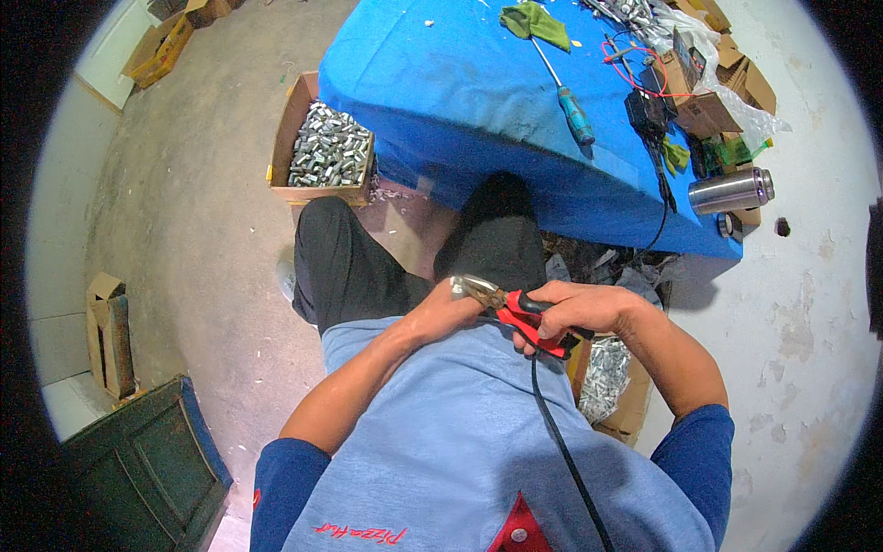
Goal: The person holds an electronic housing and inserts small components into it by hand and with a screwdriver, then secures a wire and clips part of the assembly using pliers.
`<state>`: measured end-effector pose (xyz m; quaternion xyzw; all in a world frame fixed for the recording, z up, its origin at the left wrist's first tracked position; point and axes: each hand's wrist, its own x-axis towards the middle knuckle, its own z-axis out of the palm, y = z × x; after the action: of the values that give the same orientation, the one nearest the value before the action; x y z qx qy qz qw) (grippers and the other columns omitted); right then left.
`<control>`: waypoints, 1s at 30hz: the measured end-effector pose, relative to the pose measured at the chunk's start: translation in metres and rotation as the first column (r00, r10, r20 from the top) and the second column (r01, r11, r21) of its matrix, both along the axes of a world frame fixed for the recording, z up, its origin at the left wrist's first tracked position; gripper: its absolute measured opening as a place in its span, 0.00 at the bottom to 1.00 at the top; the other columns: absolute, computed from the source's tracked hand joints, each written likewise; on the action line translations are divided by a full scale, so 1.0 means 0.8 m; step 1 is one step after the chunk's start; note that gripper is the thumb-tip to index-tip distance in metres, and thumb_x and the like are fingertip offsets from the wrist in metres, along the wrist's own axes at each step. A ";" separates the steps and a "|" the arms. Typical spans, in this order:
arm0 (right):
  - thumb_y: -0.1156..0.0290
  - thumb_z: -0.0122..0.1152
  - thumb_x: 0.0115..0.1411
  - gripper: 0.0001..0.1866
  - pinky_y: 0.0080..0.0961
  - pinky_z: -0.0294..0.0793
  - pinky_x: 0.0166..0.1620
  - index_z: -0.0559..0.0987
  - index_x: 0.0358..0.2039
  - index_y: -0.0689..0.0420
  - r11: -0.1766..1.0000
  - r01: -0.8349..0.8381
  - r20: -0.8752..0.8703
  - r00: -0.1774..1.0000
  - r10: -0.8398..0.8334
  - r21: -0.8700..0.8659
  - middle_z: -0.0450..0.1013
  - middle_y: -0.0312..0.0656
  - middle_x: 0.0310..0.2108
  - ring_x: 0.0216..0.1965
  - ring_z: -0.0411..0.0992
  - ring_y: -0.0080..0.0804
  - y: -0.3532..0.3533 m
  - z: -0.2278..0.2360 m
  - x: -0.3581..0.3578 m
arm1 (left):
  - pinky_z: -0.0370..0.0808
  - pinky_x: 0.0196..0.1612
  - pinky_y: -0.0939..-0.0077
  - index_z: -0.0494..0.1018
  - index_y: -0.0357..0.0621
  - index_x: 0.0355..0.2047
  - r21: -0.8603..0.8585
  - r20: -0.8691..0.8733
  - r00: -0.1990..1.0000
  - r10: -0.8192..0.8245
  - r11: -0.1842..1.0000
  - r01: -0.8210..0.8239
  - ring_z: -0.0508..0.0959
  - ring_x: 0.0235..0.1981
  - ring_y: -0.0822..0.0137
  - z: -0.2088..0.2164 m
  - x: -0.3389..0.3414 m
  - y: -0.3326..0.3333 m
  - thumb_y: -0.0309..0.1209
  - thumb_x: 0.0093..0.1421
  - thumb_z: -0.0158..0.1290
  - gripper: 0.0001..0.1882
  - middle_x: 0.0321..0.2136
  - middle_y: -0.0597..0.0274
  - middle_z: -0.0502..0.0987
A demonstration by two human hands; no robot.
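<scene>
My right hand is wrapped round the red and black handles of a pair of pliers, held in front of my waist. The metal jaws point left and reach up to my left hand. That hand is closed at the jaw tips, its fingers mostly hidden. A small bright silvery spot shows at its fingertips, too small to make out. A black cord runs down over my light blue shirt from below the pliers.
Ahead stands a table with a blue cover; a screwdriver, a green cloth and a steel flask lie on it. A cardboard box of small metal parts sits by my knee. A dark panel stands at lower left.
</scene>
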<state>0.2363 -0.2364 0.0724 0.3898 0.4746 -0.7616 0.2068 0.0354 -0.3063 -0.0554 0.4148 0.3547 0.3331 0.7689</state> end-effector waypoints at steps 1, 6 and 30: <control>0.73 0.53 0.47 0.20 0.18 0.72 0.41 0.76 0.42 0.65 1.000 0.017 -0.003 1.000 -0.017 -0.021 0.77 0.40 0.35 0.38 0.74 0.24 0.000 0.003 -0.002 | 0.61 0.23 0.79 0.75 0.39 0.31 0.007 -0.010 1.000 -0.016 1.000 0.016 0.62 0.22 0.80 0.000 0.000 0.001 0.32 0.60 0.49 0.09 0.20 0.73 0.66; 0.73 0.53 0.47 0.21 0.17 0.71 0.40 0.76 0.43 0.65 0.998 0.002 -0.013 1.000 -0.002 0.055 0.77 0.40 0.36 0.38 0.74 0.24 -0.002 -0.007 0.004 | 0.59 0.23 0.79 0.72 0.44 0.28 0.002 -0.024 0.999 0.032 0.999 -0.032 0.62 0.21 0.80 -0.011 0.007 -0.004 0.35 0.60 0.52 0.09 0.19 0.74 0.67; 0.76 0.54 0.47 0.23 0.20 0.74 0.43 0.76 0.46 0.67 0.997 0.032 0.055 0.998 -0.029 -0.073 0.78 0.44 0.39 0.40 0.76 0.28 0.005 0.005 0.016 | 0.62 0.23 0.78 0.73 0.40 0.28 0.015 -0.068 0.997 -0.041 0.999 0.042 0.63 0.23 0.79 -0.005 -0.002 -0.002 0.33 0.60 0.49 0.09 0.20 0.73 0.68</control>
<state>0.2489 -0.2321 0.0764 0.4093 0.4343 -0.7711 0.2221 0.0338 -0.3079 -0.0597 0.4395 0.3691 0.3057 0.7597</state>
